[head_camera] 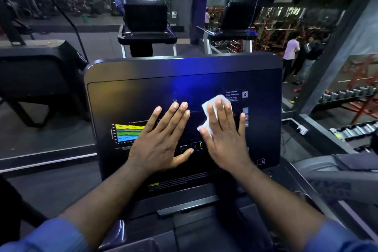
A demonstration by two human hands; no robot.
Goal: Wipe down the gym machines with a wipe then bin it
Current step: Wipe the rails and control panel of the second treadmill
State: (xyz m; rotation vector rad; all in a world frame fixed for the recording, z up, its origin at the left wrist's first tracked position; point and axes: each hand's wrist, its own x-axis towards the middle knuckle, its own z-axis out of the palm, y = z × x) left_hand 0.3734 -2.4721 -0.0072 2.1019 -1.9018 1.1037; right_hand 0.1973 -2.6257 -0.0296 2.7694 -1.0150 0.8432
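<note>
A dark treadmill console panel [133, 96] fills the middle of the head view, with a coloured chart at its lower left. My right hand [225, 139] lies flat on the panel with straight fingers and presses a white wipe [207, 108] against it. The wipe pokes out above and to the left of the fingers. My left hand [161, 139] rests flat on the panel just left of it, fingers straight, holding nothing.
A mirror [61, 16] behind the console reflects a person and treadmills. Another machine's console [36, 71] stands to the left. Dumbbell racks [347, 129] and people [292, 55] are at the right. A grey handrail [337, 172] runs along the lower right.
</note>
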